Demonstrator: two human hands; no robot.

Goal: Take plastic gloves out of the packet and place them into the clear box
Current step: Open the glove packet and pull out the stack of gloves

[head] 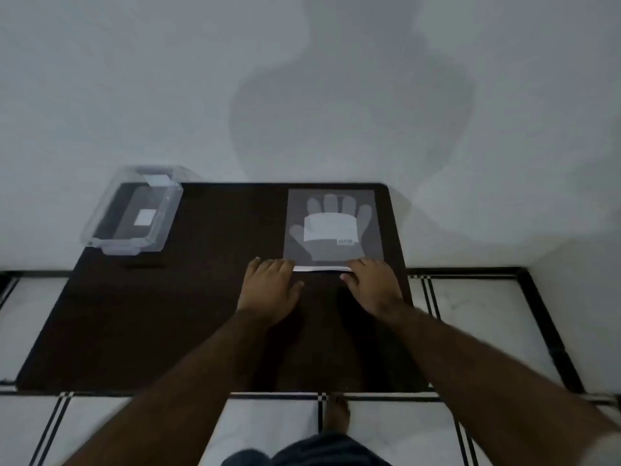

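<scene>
A dark table (168, 314) is being backed by a pale wall. The packet (333, 227) of plastic gloves (331, 218) is being pinned flat at its near edge by 2 hands, the left hand (270, 290) and right hand (374, 287), both spread open. The clear box (132, 213) is being kept at the far left corner, well apart.

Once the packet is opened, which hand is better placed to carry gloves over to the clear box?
Probably the left hand. It rests at the near-left corner of the packet, on the side toward the clear box at the table's far left. The right hand sits at the near-right corner and could steady the packet.
</scene>
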